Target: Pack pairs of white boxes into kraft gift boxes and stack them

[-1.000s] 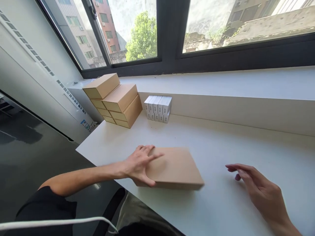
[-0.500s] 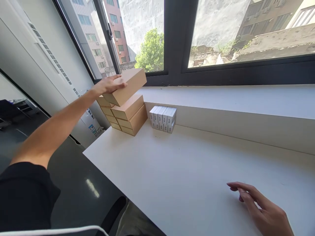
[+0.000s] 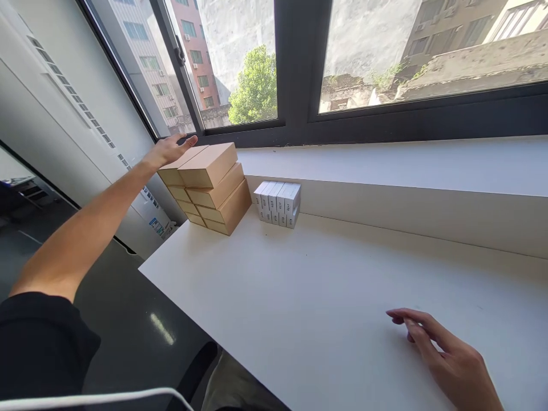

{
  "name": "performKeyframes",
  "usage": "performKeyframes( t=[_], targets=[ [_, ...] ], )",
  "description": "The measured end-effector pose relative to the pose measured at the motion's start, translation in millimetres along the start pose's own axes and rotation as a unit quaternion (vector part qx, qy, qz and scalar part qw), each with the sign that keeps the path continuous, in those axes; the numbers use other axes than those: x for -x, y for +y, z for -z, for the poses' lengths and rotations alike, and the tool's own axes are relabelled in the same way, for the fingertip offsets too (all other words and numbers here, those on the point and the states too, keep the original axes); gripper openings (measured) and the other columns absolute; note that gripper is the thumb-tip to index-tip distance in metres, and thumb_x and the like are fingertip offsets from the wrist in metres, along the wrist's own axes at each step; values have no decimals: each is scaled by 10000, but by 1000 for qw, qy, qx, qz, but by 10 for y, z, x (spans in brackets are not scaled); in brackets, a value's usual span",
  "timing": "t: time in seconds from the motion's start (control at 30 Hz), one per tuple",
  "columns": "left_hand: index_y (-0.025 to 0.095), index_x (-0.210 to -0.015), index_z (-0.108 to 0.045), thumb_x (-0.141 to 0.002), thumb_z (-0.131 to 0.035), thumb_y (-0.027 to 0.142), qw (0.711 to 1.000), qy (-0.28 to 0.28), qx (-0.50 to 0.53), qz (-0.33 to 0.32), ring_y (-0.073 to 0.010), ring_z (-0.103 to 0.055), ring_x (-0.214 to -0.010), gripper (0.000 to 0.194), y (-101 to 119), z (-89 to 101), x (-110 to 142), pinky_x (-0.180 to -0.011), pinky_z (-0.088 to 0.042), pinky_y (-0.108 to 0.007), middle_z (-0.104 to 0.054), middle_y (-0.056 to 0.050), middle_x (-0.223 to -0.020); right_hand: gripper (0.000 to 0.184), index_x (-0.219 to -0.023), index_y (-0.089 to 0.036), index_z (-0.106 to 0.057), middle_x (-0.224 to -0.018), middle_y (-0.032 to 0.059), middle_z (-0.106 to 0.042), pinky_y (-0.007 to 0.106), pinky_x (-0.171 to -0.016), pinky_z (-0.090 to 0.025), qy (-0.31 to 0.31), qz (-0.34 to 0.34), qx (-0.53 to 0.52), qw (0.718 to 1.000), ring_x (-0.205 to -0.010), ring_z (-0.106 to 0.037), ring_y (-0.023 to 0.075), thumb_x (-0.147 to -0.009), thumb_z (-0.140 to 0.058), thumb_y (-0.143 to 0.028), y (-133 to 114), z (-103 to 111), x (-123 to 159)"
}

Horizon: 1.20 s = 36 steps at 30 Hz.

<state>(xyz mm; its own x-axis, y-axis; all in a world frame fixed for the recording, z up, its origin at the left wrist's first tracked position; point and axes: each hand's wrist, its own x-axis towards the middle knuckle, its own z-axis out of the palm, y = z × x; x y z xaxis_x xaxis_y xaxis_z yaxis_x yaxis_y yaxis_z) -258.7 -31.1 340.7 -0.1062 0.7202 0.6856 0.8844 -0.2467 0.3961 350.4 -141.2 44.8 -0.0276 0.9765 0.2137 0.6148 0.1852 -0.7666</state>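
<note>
My left hand is open at the top back of a stack of brown cardboard boxes, its thumb and fingers apart with nothing between them. Whether its palm touches the left top box I cannot tell. Beside that box, the right top box rests on the stack, set slightly back from the box below. My right hand hovers or rests low over the white table, loosely open and holding nothing. Small white boxes stand in a compact two-layer block right of the stack.
A pale ledge runs along the table's back under the dark window frame. The table's left edge drops to a grey floor. A white cable crosses the bottom left.
The cardboard box in my left hand has come down onto the stack's top right and been let go. My left hand has moved back and left. The view has shifted slightly.
</note>
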Motion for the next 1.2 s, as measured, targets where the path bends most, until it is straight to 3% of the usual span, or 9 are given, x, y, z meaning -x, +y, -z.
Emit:
performKeyframes(
  t=[0.1, 0.17, 0.33, 0.4, 0.63, 0.77, 0.97, 1.1, 1.2],
  targets=[
    [162, -1062, -699, -856, -624, 616, 997, 33, -66, 5, -228, -656, -975, 504, 399, -216, 308, -989, -423, -396, -760, -26, -933, 259, -869, -304, -697, -876, 48, -731, 356, -694, -565, -24, 1, -24, 999, -762, -706, 247, -847, -525, -497, 26, -25, 3],
    [229, -962, -719, -932, -558, 521, 989, 94, -58, -103, -204, -671, -917, 334, 702, -435, 654, -964, -453, -393, -759, 7, -936, 272, -881, -261, -678, -861, 54, -731, 355, -750, -575, -50, 0, -51, 997, -778, -708, 235, -867, -524, -485, 24, -41, 25],
    [317, -947, -735, -898, -646, 297, 956, 13, 63, -287, -126, -529, -434, 103, 1266, -1098, 1695, -528, -425, -264, -573, 71, -478, 269, -916, -201, -622, -770, 42, -698, 320, -708, -572, -76, 27, -66, 995, -707, -684, 186, -942, -457, -411, 3, -71, 130],
    [327, -1007, -724, -868, -676, 215, 932, -10, 122, -341, -102, -458, -382, 185, 1407, -1416, 2064, -476, -379, -245, -530, 88, -456, 258, -937, -198, -614, -759, 27, -691, 292, -684, -563, -74, 26, -48, 996, -681, -673, 163, -962, -424, -370, 15, -83, 176],
    [195, -935, -727, -969, -542, 232, 920, -61, 234, -310, -38, -350, -354, 192, 1558, -2717, 2992, -439, -313, -155, -440, 96, -412, 226, -947, -207, -645, -771, 12, -693, 265, -672, -524, -36, 58, 56, 996, -680, -642, 137, -945, -419, -224, 21, -145, 440],
    [191, -944, -724, -996, -512, 265, 916, -101, 236, -307, -20, -307, -361, 231, 1404, -3130, 3240, -430, -277, -134, -404, 110, -422, 222, -966, -200, -675, -895, 47, -727, 291, -733, -521, -46, 129, 127, 982, -788, -658, 164, -909, -464, -161, -60, -10, 730],
    [201, -1014, -699, -982, -539, 212, 893, -112, 248, -358, -31, -343, -365, 163, 1324, -3142, 3324, -456, -289, -172, -446, 108, -455, 269, -1159, -198, -639, -1035, 62, -732, 354, -814, -517, -11, 242, 277, 930, -908, -664, 188, -949, -482, -137, -468, 913, 835],
    [179, -1030, -677, -977, -547, 187, 887, -114, 266, -360, -39, -357, -362, 141, 1392, -3107, 3295, -449, -279, -193, -450, 106, -459, 208, -1072, -171, -706, -987, 73, -748, 333, -877, -492, 107, 293, 422, 851, -932, -669, 165, -964, -535, -216, -912, 2033, 274],
    [169, -998, -674, -971, -552, 171, 886, -111, 274, -358, -38, -353, -350, 125, 1432, -3091, 3274, -446, -280, -196, -442, 108, -445, 530, -934, -62, -752, -927, 99, -755, 376, -924, -407, 226, 232, 498, 804, -955, -676, 155, -981, -389, -445, -1124, 3025, -319]
  ],
)
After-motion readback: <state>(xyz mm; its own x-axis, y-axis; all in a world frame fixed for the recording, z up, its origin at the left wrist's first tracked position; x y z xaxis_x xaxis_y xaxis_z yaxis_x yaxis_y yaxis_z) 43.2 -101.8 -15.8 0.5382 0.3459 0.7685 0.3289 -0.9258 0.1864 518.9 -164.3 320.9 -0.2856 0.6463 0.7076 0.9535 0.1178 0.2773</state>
